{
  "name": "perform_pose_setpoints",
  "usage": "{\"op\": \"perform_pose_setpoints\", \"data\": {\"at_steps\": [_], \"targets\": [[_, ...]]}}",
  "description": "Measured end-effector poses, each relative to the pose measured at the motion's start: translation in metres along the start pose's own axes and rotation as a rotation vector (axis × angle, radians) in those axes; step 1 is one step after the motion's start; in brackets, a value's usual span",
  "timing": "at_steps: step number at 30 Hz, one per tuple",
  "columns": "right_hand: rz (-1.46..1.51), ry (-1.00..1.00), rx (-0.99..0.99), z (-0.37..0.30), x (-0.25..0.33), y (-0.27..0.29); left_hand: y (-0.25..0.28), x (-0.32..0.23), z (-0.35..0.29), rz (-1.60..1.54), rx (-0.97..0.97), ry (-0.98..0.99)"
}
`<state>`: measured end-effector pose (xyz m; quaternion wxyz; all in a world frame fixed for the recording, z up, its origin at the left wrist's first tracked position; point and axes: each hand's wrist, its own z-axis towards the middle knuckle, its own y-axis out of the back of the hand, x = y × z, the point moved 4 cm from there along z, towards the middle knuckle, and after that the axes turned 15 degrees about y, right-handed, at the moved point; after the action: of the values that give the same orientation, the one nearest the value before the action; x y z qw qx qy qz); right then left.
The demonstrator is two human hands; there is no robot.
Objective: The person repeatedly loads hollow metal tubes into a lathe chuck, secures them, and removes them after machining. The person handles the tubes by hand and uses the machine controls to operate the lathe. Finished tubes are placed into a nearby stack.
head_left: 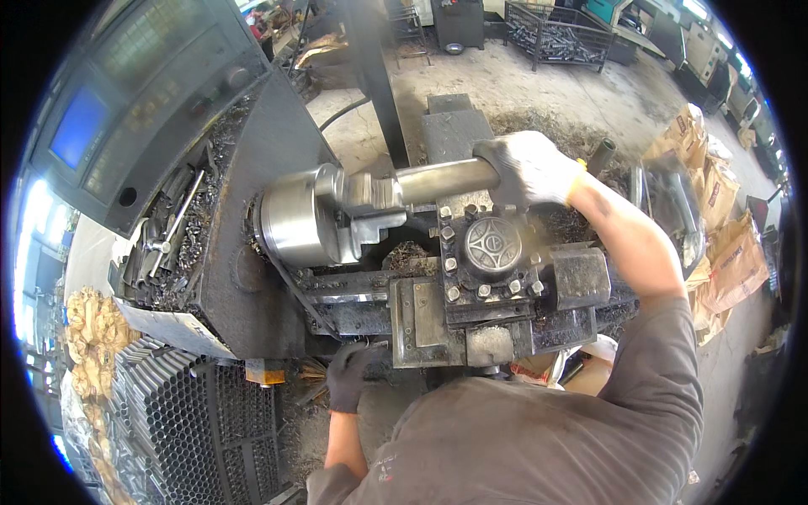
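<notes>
My right hand (539, 171), in a white glove with a dark palm, is closed round the outer end of a metal tube (442, 179). The tube lies level, and its other end sits at the jaws (370, 198) of a lathe chuck (295, 220). Below the tube stands the square tool post (493, 246), with a round cap and several bolts. Low at the machine's front, my left hand (347, 376) wears a dark glove. Its fingers look stretched toward the carriage (419, 324), apart from one another, and no held thing shows there.
The control panel (139, 109) with a blue screen rises at the left. A wrench (177, 223) lies among metal chips on the headstock. Stacked tubes (181, 404) stand at lower left. Paper sacks (724, 261) are at right, and a wire bin (560, 38) is at the back.
</notes>
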<state>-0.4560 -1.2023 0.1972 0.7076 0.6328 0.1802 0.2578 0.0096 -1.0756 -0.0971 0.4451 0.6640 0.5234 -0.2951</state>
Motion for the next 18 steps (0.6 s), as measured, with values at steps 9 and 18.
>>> {"op": "perform_pose_setpoints", "data": {"at_steps": [9,18], "targets": [[0.268,-0.031,0.43,0.029,-0.087,-0.161,0.13,0.146,0.01,-1.077,-0.423,0.189],[0.81,-0.148,0.445,0.123,-0.049,-0.159,0.171,0.077,-0.005,-1.047,-0.382,0.389]]}}
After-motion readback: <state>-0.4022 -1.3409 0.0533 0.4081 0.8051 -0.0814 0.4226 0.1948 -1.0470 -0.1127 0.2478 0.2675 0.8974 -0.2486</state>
